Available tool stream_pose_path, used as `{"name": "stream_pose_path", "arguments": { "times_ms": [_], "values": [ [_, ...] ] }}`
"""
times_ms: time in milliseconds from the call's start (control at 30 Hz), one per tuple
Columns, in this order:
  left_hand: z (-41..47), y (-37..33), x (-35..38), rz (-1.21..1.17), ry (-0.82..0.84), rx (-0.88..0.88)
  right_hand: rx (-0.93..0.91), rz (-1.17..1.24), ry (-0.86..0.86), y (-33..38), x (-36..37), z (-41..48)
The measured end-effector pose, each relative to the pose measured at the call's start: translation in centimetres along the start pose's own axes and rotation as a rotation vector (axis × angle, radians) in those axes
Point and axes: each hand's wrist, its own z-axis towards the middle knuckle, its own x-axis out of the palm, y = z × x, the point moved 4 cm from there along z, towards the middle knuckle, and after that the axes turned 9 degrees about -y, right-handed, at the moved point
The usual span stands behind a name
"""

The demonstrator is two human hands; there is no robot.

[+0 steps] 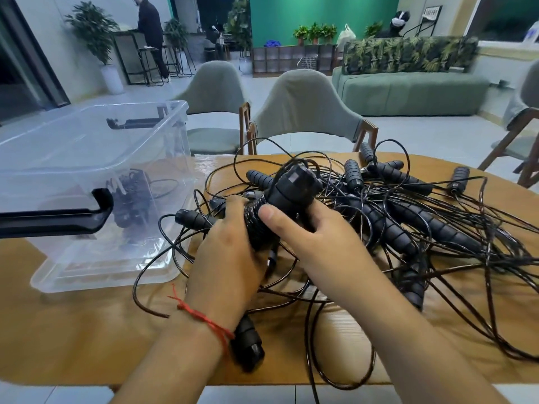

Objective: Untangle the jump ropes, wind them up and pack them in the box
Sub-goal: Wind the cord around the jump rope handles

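While left hand (230,258) and right hand (315,237) clutch handles (287,196) — label (294,177) blurred

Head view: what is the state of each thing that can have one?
box: open, no lid on it.
wound rope: coiled, inside the box.
held rope: cord wound round its handles.
left hand: grips the held rope.
right hand: grips the held rope.
rope pile: tangled on the table.

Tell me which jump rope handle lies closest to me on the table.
The black handle under the left hand's wrist, by the table's near edge; the others lie farther back in the tangle.
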Motion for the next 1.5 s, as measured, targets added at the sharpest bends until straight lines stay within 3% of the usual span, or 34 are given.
{"name": "stream_pose_path", "arguments": {
  "times_ms": [100,200,333,500,733,833,900,1267,1500],
  "values": [
    [-0.7,-0.7,0.1,0.073,-0.055,0.051,0.033,0.099,-0.053,0.4,0.0,0.0],
    [-0.6,-1.1,0.1,0.029,0.014,0.04,0.018,0.226,-0.053,0.8,-0.6,0.2],
    [0.2,-1.0,-0.1,-0.306,0.311,-0.095,-0.015,0.306,0.068,0.8,-1.3,0.0],
    [-0.1,-2.0,-0.8,-0.649,0.74,-0.12,-0.07,0.385,0.206,0.3,-1.9,0.1],
    [-1.4,-1.6,-0.8,-1.0,1.11,-0.089,-0.042,0.518,0.478,-0.4,-1.8,0.1],
    [-1.7,-1.6,-0.6,-1.045,1.187,-0.112,-0.047,0.577,0.554,-0.4,-1.5,-0.3],
    [-1.5,-1.8,-0.6,-1.044,1.153,-0.116,-0.05,0.563,0.53,-0.7,-1.7,0.2],
    [0.7,-0.8,-1.7,-0.593,0.522,-0.065,-0.122,0.272,0.269,-0.5,-3.4,1.2],
    [1.0,0.3,-0.9,-0.191,0.155,0.03,-0.09,0.101,0.118,-0.1,-2.0,1.0]
  ]
}}
